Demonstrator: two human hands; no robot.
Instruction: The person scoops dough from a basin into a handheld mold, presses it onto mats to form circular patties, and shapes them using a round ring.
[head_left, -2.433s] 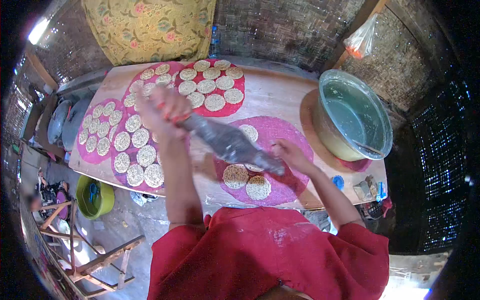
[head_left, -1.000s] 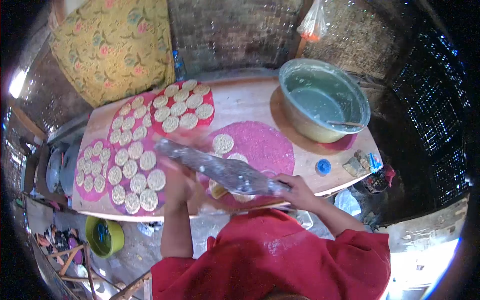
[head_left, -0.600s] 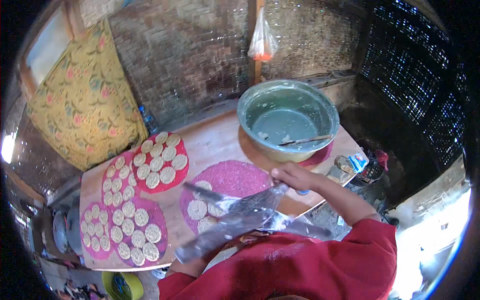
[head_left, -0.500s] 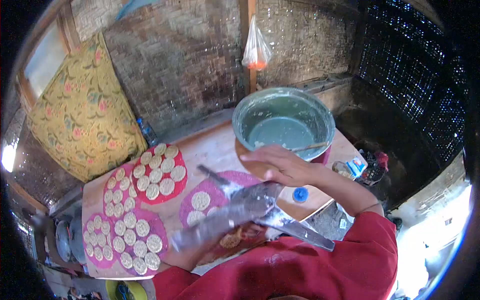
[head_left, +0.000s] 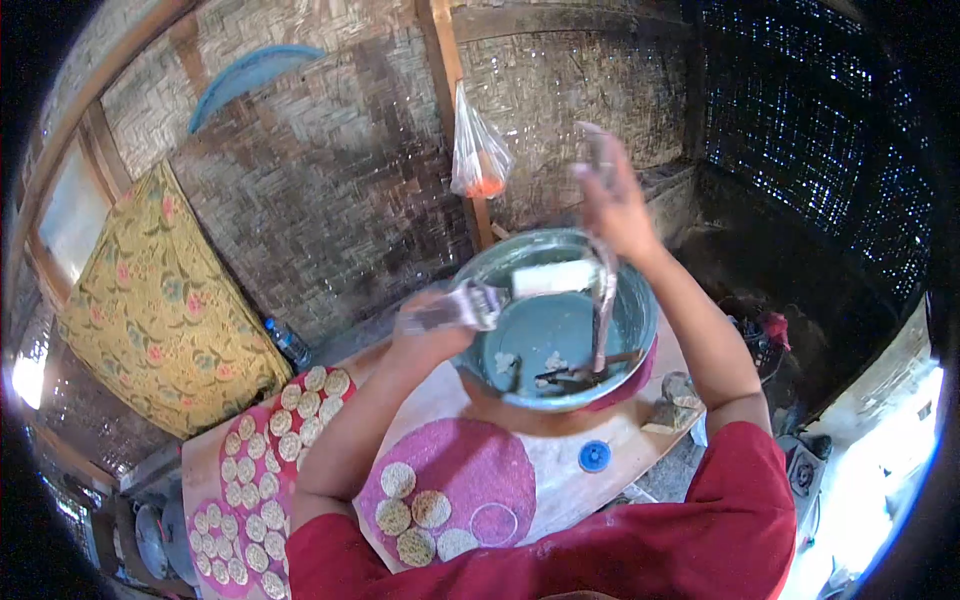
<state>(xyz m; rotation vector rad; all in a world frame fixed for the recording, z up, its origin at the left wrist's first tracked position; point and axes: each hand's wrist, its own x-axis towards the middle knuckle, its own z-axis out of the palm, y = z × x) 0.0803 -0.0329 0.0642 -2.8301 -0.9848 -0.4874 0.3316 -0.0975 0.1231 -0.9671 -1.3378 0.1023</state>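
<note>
Over the green basin [head_left: 555, 395] hangs a dark press-like tool [head_left: 604, 310] with long arms and a white cylinder [head_left: 555, 278]. My left hand [head_left: 437, 330] is closed round its left end, at the basin's left rim. My right hand [head_left: 622, 215] is raised above the basin's right side, at the tool's upper arm; blur hides part of its grip. Small pale lumps [head_left: 553, 362] lie in the basin. In front, a pink mat [head_left: 460, 460] carries several round patterned pieces [head_left: 431, 508] and a thin ring [head_left: 494, 524].
More round pieces [head_left: 232, 468] cover mats at the table's left. A blue lid [head_left: 594, 456] lies right of the pink mat. A clear bag [head_left: 482, 165] hangs on the post, and a flowered cloth [head_left: 150, 310] hangs at left. A bottle [head_left: 288, 342] stands behind the table.
The tool has moved from over the pink mat up to the basin, and its white cylinder now shows. Both my hands have risen with it. The view has shifted.
</note>
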